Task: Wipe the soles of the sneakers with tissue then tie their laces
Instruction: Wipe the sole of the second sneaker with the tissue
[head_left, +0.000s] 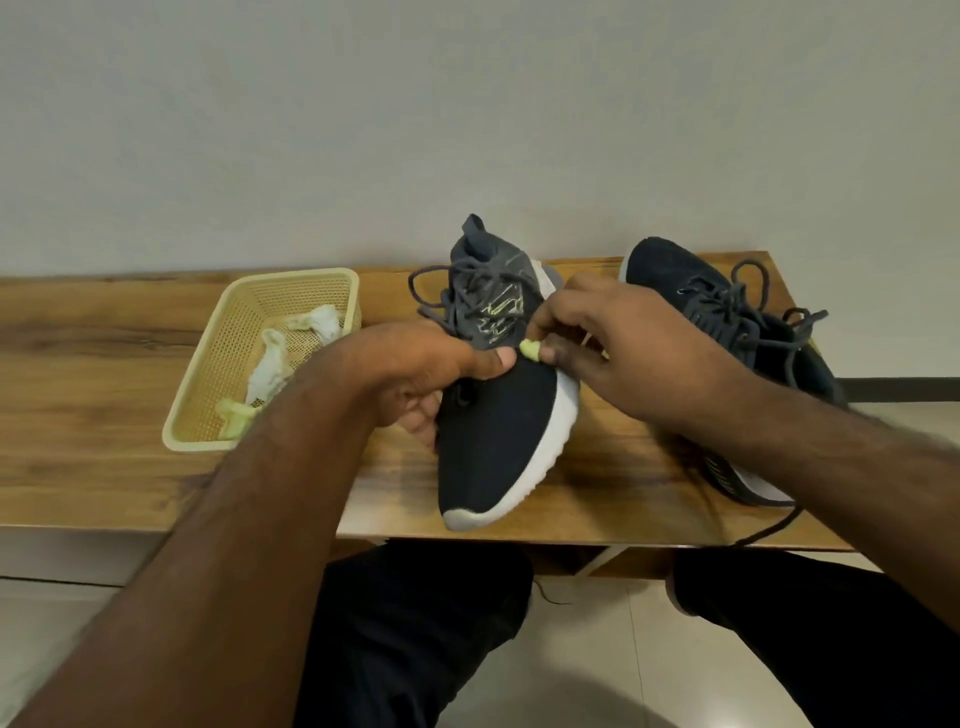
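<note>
A dark sneaker with a white sole stands on the wooden table, toe toward me, its grey laces loose. My left hand grips its upper from the left side. My right hand pinches a small yellowish wad of tissue against the sneaker's right side, near the sole edge. The second dark sneaker lies at the right of the table, partly hidden behind my right forearm, laces untied.
A yellow plastic basket at the left of the wooden table holds several crumpled used tissues. A plain wall rises right behind the table. My legs in dark trousers are below the table's front edge.
</note>
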